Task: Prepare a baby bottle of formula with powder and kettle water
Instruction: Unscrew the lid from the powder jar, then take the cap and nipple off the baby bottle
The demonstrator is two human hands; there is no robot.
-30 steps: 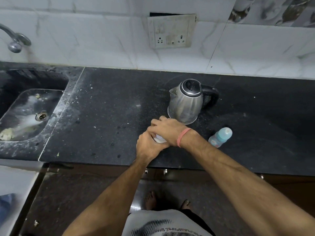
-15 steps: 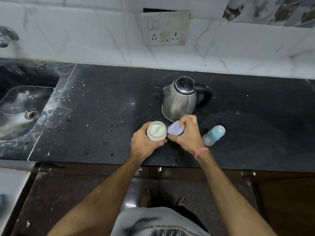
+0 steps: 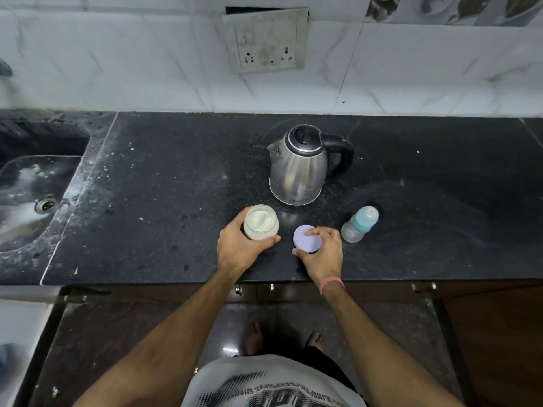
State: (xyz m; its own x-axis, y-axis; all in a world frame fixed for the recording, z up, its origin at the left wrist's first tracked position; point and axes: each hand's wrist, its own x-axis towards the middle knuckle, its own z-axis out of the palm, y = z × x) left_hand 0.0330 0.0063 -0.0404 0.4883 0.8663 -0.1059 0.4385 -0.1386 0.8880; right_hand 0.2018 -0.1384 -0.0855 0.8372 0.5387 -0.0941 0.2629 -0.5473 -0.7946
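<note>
a: your left hand (image 3: 239,248) is wrapped round the open powder jar (image 3: 261,226) just below centre frame, and your right hand (image 3: 323,251) grips the purple lid (image 3: 305,238) at the surface (image 3: 176,186), just to the jar's right.

b: and the bottle?

a: the baby bottle (image 3: 360,227) stands capped, right of the lid and apart from your hand. the kettle (image 3: 298,168) sits above it all, centre frame, lid shut.

b: what could go wrong?

a: likely the jar. it's open and full near the rim, so a loose grip or a knock from your right wrist could tip it and spill powder. reaching past it for the kettle risks the same, and the narrow bottle could topple.
</note>
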